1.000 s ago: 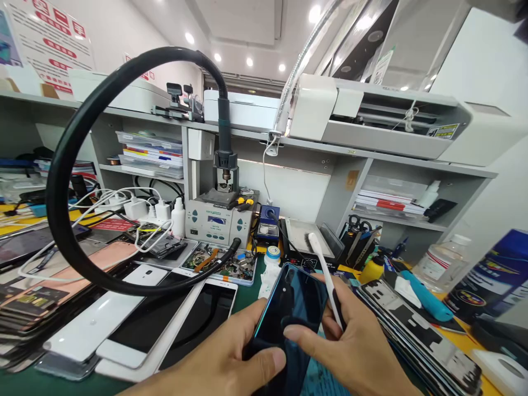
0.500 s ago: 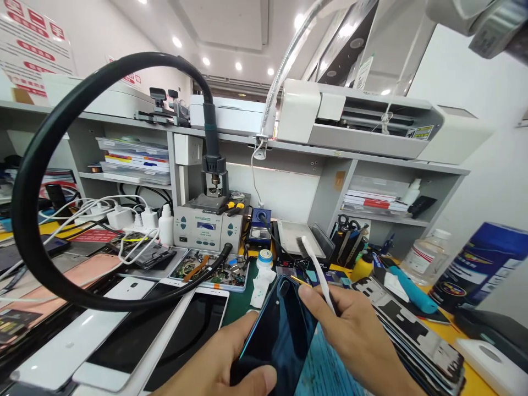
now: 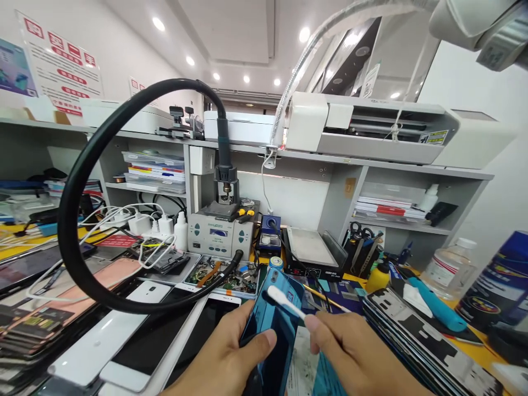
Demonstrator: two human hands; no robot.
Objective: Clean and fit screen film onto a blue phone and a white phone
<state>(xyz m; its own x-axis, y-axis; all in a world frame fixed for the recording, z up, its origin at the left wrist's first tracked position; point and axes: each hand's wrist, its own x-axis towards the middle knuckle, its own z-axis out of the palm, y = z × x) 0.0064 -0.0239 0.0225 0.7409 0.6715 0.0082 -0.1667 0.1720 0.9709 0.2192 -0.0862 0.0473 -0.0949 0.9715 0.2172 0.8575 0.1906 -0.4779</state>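
I saw the blue phone (image 3: 284,336) tilted above the bench, the person's left hand (image 3: 226,352) clasping it with the thumb laid across its surface. The right hand (image 3: 350,344) pinched a white brush (image 3: 289,304) by its handle, the head over the phone's upper part, though I couldn't tell whether its bristles touched; white phones (image 3: 113,333) lay to the left, stacked phone frames (image 3: 429,330) to the right.

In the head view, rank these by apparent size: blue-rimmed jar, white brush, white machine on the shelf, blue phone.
Largest to smallest:
1. White machine
2. Blue phone
3. White brush
4. Blue-rimmed jar
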